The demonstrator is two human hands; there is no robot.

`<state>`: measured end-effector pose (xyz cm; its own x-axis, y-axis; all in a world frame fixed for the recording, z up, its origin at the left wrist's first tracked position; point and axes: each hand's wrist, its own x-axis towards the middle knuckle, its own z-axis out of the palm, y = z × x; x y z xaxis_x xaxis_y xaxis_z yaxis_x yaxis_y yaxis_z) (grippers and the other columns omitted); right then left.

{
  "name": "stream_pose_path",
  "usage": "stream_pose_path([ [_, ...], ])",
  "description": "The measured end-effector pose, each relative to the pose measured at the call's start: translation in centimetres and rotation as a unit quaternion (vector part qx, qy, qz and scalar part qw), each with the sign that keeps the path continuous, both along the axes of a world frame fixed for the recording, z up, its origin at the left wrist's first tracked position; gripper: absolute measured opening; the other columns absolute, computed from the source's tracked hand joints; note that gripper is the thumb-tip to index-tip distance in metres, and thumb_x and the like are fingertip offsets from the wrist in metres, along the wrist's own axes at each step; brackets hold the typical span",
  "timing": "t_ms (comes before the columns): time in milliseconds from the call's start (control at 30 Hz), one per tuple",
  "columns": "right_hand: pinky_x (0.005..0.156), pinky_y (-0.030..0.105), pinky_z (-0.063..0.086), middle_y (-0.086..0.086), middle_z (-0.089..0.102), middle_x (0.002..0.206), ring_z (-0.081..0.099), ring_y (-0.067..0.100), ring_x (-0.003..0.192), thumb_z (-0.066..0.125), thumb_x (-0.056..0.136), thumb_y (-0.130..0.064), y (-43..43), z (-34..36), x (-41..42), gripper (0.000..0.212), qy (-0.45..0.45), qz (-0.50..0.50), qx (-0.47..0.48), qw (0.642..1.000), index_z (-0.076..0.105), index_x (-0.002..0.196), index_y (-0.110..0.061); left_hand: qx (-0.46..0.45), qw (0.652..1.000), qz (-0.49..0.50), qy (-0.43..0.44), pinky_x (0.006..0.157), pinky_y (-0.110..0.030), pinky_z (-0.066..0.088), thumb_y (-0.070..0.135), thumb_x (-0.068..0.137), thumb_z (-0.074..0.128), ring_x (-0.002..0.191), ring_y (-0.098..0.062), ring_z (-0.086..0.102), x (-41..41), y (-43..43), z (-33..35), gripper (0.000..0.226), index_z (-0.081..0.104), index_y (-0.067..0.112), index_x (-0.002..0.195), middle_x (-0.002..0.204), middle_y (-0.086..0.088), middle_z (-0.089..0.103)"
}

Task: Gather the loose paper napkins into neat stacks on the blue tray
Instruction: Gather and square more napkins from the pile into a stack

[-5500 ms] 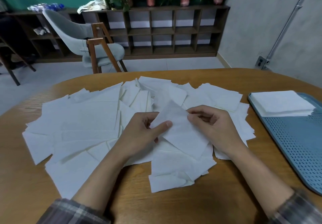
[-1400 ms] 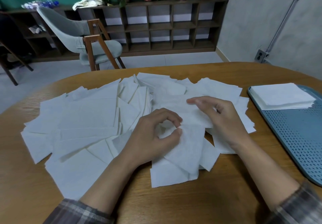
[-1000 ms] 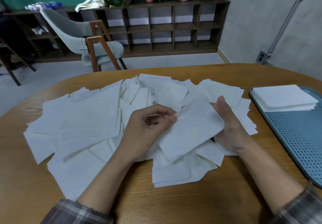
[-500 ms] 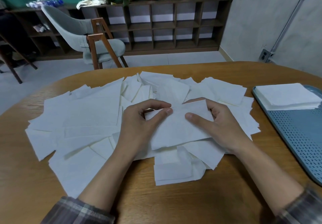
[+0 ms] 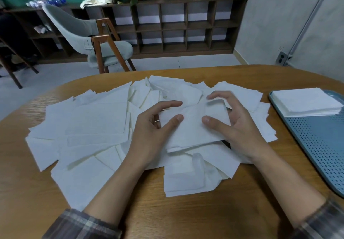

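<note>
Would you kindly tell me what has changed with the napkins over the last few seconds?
The right hand picked a napkin off the pile and laid it on the bundle in the left hand; both hands now grip it. The stack on the tray stayed as it was.

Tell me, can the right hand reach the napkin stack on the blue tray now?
Probably yes. The right hand, gripping a napkin bundle, has the stack on the blue tray to its right; only flat loose napkins lie between.
</note>
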<state>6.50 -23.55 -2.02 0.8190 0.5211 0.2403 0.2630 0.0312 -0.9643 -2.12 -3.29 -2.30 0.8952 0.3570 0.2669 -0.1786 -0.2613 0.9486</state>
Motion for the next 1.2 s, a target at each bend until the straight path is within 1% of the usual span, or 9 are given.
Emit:
stream_pose_path([
  [67,0.098,0.022,0.049,-0.015,0.075,0.115,0.066,0.006,0.115,0.077,0.092,-0.017,0.0,-0.2,0.1,0.02,-0.042,0.007,-0.041,0.998,0.077,0.11,-0.024,0.021,0.999,0.023,-0.018,0.065,-0.007,0.045,0.013,0.094,0.079,0.076,0.007,0.063,0.0,-0.2,-0.2,0.027,0.076,0.023,0.119,0.105,0.015,0.073],
  [300,0.105,0.013,0.045,-0.025,0.075,0.116,0.062,-0.008,0.119,0.066,0.099,-0.001,-0.8,-1.5,2.1,0.034,-0.064,-0.146,-0.088,0.983,0.081,0.11,-0.029,0.24,0.966,-0.096,-0.023,0.116,-0.03,0.04,-0.013,0.075,0.063,0.146,-0.015,0.04,-0.1,0.1,-0.8,0.064,0.063,0.026,0.125,0.146,0.01,0.043],
  [533,0.1,0.011,0.046,-0.026,0.074,0.116,0.061,-0.007,0.12,0.065,0.099,-0.003,-0.7,-1.9,2.3,0.034,-0.069,-0.163,-0.101,0.979,0.08,0.11,-0.031,0.319,0.906,-0.257,0.111,0.118,-0.025,0.035,0.01,0.085,0.072,0.145,0.0,0.037,-0.3,0.3,-1.3,0.06,0.065,0.047,0.132,0.149,0.03,0.039],
  [767,0.091,-0.001,0.039,-0.03,0.074,0.112,0.059,-0.017,0.114,0.059,0.099,0.005,-0.5,-1.2,1.9,0.038,-0.057,-0.123,-0.087,0.987,0.08,0.111,-0.024,0.248,0.952,-0.177,0.031,0.107,-0.029,0.05,0.01,0.097,0.072,0.12,0.0,0.066,0.0,0.2,-1.6,0.024,0.082,0.026,0.113,0.121,0.017,0.075],
  [900,0.098,0.011,0.043,-0.018,0.076,0.12,0.062,-0.006,0.121,0.057,0.105,-0.018,-0.4,-0.8,1.4,0.025,-0.019,-0.054,-0.04,0.998,0.081,0.112,-0.022,0.207,0.971,-0.121,0.0,0.097,-0.017,0.049,0.016,0.099,0.072,0.111,-0.001,0.069,0.0,0.3,-1.2,0.019,0.082,0.025,0.111,0.11,0.019,0.077],
  [1000,0.11,0.038,0.046,-0.002,0.076,0.125,0.065,0.016,0.128,0.054,0.096,-0.064,-0.6,-1.0,1.4,0.055,0.028,0.016,-0.002,0.999,0.08,0.116,-0.02,0.163,0.982,-0.093,-0.002,0.084,-0.016,0.049,0.019,0.098,0.075,0.104,-0.007,0.07,0.1,0.7,-1.0,0.015,0.082,0.024,0.11,0.104,0.016,0.076],
  [1067,0.103,0.039,0.056,0.008,0.076,0.124,0.069,0.025,0.122,0.062,0.08,-0.084,-0.7,-1.3,1.2,0.079,0.082,0.053,0.03,0.995,0.078,0.119,-0.017,0.124,0.989,-0.081,0.011,0.082,-0.018,0.052,0.02,0.095,0.077,0.105,-0.004,0.07,0.0,0.8,-0.8,0.016,0.081,0.026,0.11,0.106,0.019,0.077],
  [1133,0.099,0.04,0.057,0.012,0.077,0.119,0.072,0.029,0.116,0.069,0.077,-0.081,-0.6,-1.3,1.0,0.079,0.086,0.044,0.038,0.995,0.079,0.114,-0.012,0.1,0.993,-0.064,0.014,0.09,-0.024,0.057,0.021,0.092,0.081,0.108,0.0,0.07,0.0,0.8,-0.7,0.021,0.08,0.03,0.111,0.109,0.023,0.077],
  [1200,0.097,0.046,0.056,0.009,0.079,0.113,0.075,0.028,0.109,0.075,0.088,-0.06,-0.3,-1.1,0.7,0.046,0.064,0.014,0.03,0.997,0.082,0.105,-0.018,0.087,0.995,-0.043,0.007,0.092,-0.031,0.059,0.022,0.089,0.084,0.109,-0.003,0.07,0.0,0.8,-0.6,0.025,0.079,0.032,0.112,0.108,0.022,0.077],
])
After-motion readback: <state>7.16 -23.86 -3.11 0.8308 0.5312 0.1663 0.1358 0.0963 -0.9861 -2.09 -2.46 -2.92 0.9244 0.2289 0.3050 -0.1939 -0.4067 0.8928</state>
